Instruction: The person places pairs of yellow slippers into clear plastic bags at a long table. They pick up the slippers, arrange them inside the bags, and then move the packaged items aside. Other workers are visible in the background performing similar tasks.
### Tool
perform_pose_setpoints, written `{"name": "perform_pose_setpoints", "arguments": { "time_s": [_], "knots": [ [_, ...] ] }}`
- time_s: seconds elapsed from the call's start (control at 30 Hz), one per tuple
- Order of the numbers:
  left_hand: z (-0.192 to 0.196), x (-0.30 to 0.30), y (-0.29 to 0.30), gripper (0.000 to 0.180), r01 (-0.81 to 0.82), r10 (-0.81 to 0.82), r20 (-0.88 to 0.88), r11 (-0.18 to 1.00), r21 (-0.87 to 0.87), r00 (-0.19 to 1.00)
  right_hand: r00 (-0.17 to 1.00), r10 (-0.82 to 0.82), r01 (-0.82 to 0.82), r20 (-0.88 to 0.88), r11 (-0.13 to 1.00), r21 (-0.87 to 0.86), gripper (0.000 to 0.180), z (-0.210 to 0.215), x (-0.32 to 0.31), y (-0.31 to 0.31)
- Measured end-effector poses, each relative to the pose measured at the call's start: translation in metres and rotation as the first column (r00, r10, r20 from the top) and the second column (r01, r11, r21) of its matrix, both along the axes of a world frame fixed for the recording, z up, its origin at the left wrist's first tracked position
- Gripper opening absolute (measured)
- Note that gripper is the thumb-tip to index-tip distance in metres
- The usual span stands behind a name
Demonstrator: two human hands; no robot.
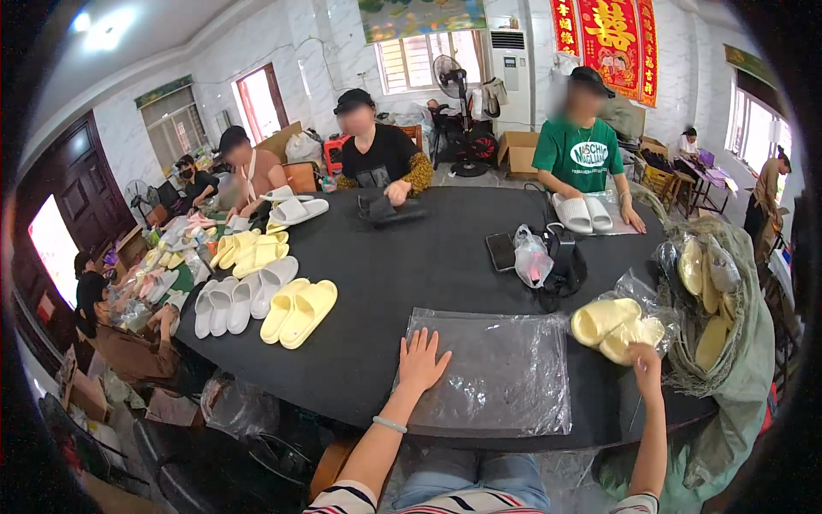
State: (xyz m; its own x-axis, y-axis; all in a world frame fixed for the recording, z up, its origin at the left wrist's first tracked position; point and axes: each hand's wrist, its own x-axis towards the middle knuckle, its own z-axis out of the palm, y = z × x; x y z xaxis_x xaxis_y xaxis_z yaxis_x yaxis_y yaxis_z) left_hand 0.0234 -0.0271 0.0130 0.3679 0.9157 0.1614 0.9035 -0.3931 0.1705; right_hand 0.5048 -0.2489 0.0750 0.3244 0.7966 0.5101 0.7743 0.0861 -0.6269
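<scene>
handling pale-yellow moulded slippers [604,321] with clear film [635,289] looks like the step, black worktop's [445,257] right side. your right hand [646,364] closes on their near edge; your left hand [421,360], empty, spreads over flat clear plastic bags [501,381]. next move likely needs a firm pinch.

2 slippers [604,320] (at right hand [647,370]), 1 phone [501,252]

Nearest slippers [604,320] are lt yel, table [360,287] blk, sack [749,377] gry-grn

Glossy plastic bags [501,377], smooth slippers [606,319], matt tabletop [377,274], rough sack [747,368]
</scene>
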Motion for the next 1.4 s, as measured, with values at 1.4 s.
{"name": "perform_pose_setpoints", "arguments": {
  "time_s": [1.4],
  "knots": [
    [-0.033, -0.020, 0.029, 0.044, -0.070, 0.008, 0.696, 0.996, 0.061, 0.718, 0.992, -0.039, -0.005, -0.122, 0.941, -0.337, 0.031, 0.015, -0.152, 0.017]
  ]
}}
